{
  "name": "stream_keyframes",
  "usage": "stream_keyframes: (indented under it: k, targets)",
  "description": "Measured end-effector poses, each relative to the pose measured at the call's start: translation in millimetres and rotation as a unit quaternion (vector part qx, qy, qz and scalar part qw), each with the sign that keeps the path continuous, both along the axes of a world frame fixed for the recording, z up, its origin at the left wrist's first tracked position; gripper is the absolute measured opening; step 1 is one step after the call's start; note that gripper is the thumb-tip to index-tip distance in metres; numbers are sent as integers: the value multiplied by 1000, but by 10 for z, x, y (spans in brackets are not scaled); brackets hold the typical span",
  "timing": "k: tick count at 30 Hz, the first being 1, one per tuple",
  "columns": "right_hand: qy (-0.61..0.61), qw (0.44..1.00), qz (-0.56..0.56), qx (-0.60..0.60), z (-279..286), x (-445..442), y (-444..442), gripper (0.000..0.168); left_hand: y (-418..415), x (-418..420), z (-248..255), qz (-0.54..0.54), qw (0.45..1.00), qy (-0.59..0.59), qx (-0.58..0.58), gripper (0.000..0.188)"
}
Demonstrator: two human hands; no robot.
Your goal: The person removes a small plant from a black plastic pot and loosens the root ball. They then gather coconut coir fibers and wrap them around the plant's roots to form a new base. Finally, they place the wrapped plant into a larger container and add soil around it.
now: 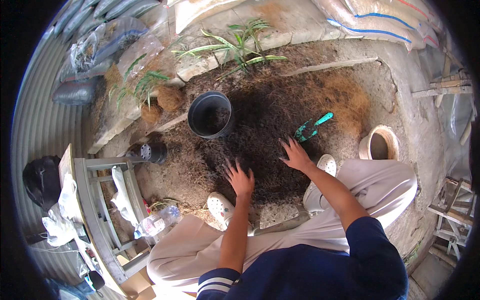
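Dark potting soil mixed with fibre [258,150] lies spread on the ground before me. My left hand [239,178] rests on its near left part, fingers apart, holding nothing. Farther right, my right hand [295,154] is spread over the soil, also with nothing in it. Its fingertips come close to a turquoise hand trowel [315,125], whose blade is smeared with soil. Beyond my left hand stands a black plastic plant pot [210,114], with some dark soil visible inside. Brown coconut fibre [347,99] spreads at the far right of the heap.
A pale round pot [379,144] lies tilted by my right knee. On the left are a small black pot [153,153], a wooden table [88,221] and a plastic bottle [157,221]. Two fibre balls [169,98] and potted-style plants [242,48] line the far kerb; stacked sacks [375,22] stand behind.
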State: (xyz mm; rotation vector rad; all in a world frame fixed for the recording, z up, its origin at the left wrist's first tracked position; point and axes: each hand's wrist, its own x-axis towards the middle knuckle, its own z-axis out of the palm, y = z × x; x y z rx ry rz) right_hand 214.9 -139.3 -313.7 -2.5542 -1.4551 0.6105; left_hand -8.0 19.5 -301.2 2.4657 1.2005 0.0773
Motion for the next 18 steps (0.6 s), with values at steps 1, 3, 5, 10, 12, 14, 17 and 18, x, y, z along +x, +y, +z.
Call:
stream_keyframes:
  k: [1,3,5,10,12,14,17,18]
  targets:
    - [-32,999,-8,-3,-28,44,-4,78,58,84,5,-19,1000,2,-4,73]
    - [-120,991,-27,-61,-78,116,-26,77,164,266,2,-84,996,7,-16,74]
    - [-135,987,-67,-62,-87,237,-135,69,228,486,-28,-118,992,33,-2,77]
    - [-173,976,-101,-89,-11,541,-429,45,175,1044,-151,-107,987,107,-47,85]
    - [-127,978,-150,-66,16,615,-478,47,12,1202,-183,-81,987,90,-110,82]
    - [-99,979,-179,-21,22,651,-451,47,-145,1315,-180,-146,963,59,-217,75]
    - [-62,981,-175,55,-1,640,-298,49,-357,1344,-128,-184,950,-42,-250,59]
    - [-53,982,-160,84,-12,630,-215,50,-390,1334,-104,-187,948,-75,-245,53]
